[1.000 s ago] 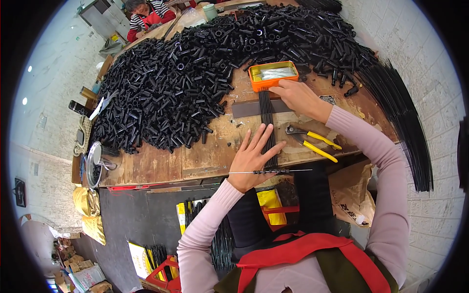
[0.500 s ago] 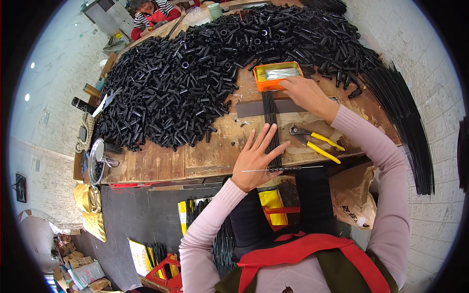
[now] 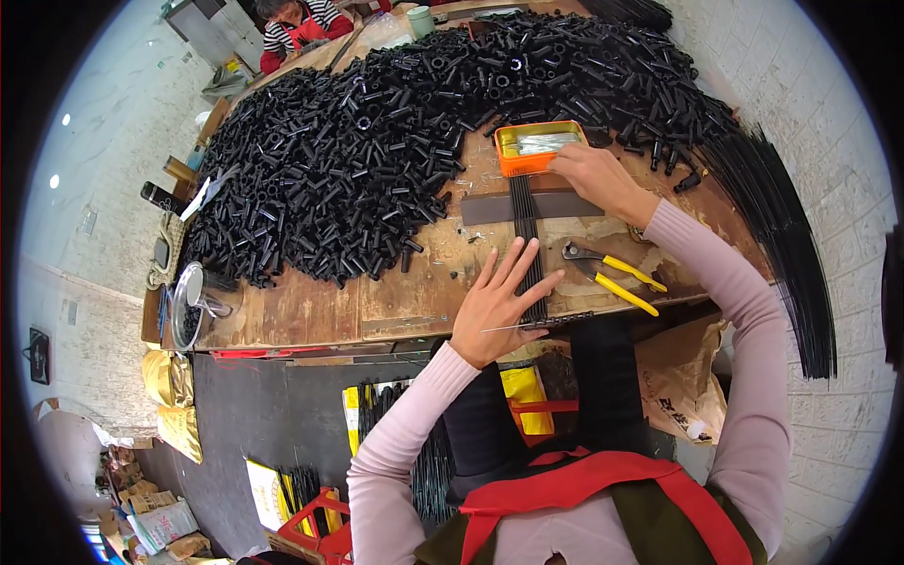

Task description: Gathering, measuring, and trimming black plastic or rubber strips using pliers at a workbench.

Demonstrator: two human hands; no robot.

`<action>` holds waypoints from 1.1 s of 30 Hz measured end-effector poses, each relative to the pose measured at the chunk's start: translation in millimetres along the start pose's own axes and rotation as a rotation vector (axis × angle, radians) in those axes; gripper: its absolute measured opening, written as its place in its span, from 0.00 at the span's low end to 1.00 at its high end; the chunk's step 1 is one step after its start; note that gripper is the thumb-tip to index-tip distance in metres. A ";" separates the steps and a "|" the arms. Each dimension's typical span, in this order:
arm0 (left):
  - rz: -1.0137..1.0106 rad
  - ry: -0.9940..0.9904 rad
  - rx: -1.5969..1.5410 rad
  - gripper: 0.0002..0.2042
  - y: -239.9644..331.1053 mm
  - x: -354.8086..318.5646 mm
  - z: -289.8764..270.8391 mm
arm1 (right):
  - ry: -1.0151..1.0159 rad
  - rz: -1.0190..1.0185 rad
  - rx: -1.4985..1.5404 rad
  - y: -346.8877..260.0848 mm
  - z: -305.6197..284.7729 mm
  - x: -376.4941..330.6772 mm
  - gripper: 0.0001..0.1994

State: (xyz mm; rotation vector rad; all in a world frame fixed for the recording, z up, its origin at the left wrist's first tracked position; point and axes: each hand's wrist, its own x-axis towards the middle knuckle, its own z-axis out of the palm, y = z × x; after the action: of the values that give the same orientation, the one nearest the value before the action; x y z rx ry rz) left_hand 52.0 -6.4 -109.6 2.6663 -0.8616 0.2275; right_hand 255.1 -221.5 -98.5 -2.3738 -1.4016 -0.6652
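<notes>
- In the head view, slim black rods (image 3: 522,202) lie at the centre of the frame, already side by side; the left hand (image 3: 497,306) rests flat upon them, its fingers spread.
- The right hand (image 3: 598,179), fingers bent together, is at the right corner of an orange plastic box (image 3: 521,168); whether it pinches a wire, I cannot tell.
- Many silvery wires (image 3: 546,143) are unused inside the box, so much work seems left.
- The glossy, hollow black tubes (image 3: 330,169) fill the upper frame, loose on the worn wooden counter (image 3: 405,306).
- Right of centre, yellow-handled pliers (image 3: 629,296) lie open.
</notes>
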 end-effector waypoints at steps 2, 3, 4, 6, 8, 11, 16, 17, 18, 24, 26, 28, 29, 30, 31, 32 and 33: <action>-0.005 -0.013 -0.011 0.44 -1.3 -0.6 -0.4 | -0.020 0.053 0.044 -4.7 -1.1 5.5 0.05; -0.004 -0.012 -0.012 0.44 -1.3 0.5 -0.2 | -0.020 0.054 0.042 -3.6 0.3 5.6 0.05; 0.001 -0.006 -0.016 0.44 -1.2 1.4 -0.1 | 0.002 0.059 0.068 -2.1 3.1 5.6 0.05; 0.007 0.000 -0.020 0.44 -1.4 2.3 0.3 | 0.025 0.065 0.092 -1.1 7.6 8.3 0.05; 0.003 0.003 -0.033 0.44 -1.5 2.1 0.4 | 0.022 -0.008 0.195 -1.3 12.6 15.3 0.05; -0.001 0.009 -0.016 0.44 -2.4 -0.6 2.2 | 0.078 0.003 0.277 5.9 14.6 35.0 0.05; 0.011 0.037 0.006 0.44 -0.9 -1.2 6.7 | -0.220 0.280 0.038 42.7 5.9 69.1 0.07; 0.017 0.050 0.004 0.44 0.9 -1.3 6.5 | -0.424 0.348 -0.022 49.1 9.7 68.6 0.07; 0.016 0.062 -0.039 0.38 3.7 -2.9 4.0 | -0.417 0.351 -0.025 53.0 16.5 69.1 0.07; 0.055 0.070 0.053 0.39 19.6 -19.9 11.8 | -0.271 0.354 0.087 58.1 10.1 62.5 0.06; 0.035 0.063 0.045 0.40 18.9 -25.8 12.5 | -0.146 0.219 0.091 39.7 -0.4 60.4 0.07; 0.038 0.085 0.056 0.40 16.2 -24.9 13.3 | -0.024 0.085 0.091 15.7 -17.8 49.7 0.09; 0.032 0.094 0.064 0.41 14.6 -25.5 13.6 | -0.028 0.048 0.081 -0.4 -24.6 41.2 0.09; 0.031 0.106 0.047 0.40 15.4 -24.4 13.0 | -0.032 0.014 0.067 -11.9 -28.3 30.5 0.10; 0.025 0.102 0.039 0.40 14.5 -24.0 13.2 | -0.041 0.016 0.073 -19.2 -25.9 19.5 0.10; 0.033 0.100 0.058 0.41 13.5 -24.3 13.4 | -0.091 0.039 0.068 -25.6 -23.0 9.5 0.10; 0.050 0.100 0.076 0.42 12.5 -22.6 14.7 | -0.140 0.067 0.056 -25.3 -21.0 0.2 0.11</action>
State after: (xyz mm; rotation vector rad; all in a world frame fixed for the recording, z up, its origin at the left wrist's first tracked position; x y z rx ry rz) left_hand 27.1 -9.0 -125.7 2.6787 -0.9060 0.4099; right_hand 228.1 -219.4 -80.0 -2.4517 -1.3697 -0.4449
